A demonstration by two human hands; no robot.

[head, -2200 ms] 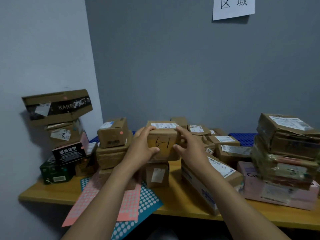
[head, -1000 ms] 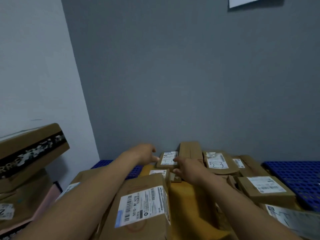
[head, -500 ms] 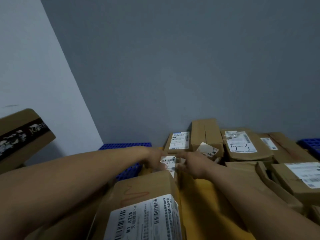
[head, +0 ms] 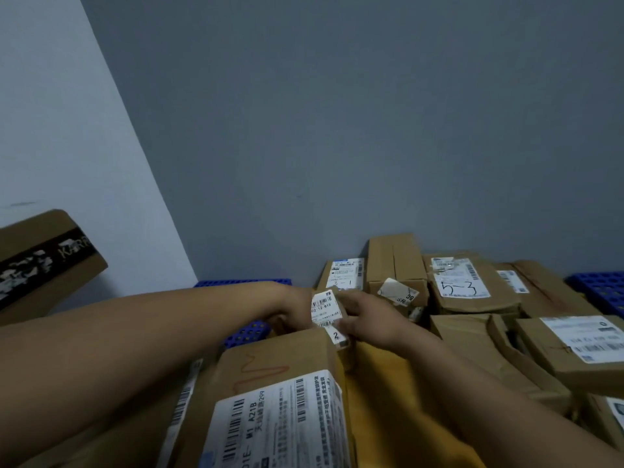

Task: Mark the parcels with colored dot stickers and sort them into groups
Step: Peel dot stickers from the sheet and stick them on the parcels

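We've got the small labelled parcel [head: 325, 309] just behind the A21B box [head: 270, 366] — right hand [head: 371, 320] curls its fingers [head: 353, 298] round it; left hand [head: 292, 310] touches it, its fingers hidden — can't tell.

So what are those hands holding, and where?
A small labelled parcel, held between both hands: the left hand holds its left side, the right hand its right side.

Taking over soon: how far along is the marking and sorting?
Done: brown cardboard cartons lie by the grey wall, one handwritten 5-3. In hand: left hand and right hand hold a small white-labelled brown parcel. Remaining: no dot sticker shows on any parcel, so marking seems outstanding.
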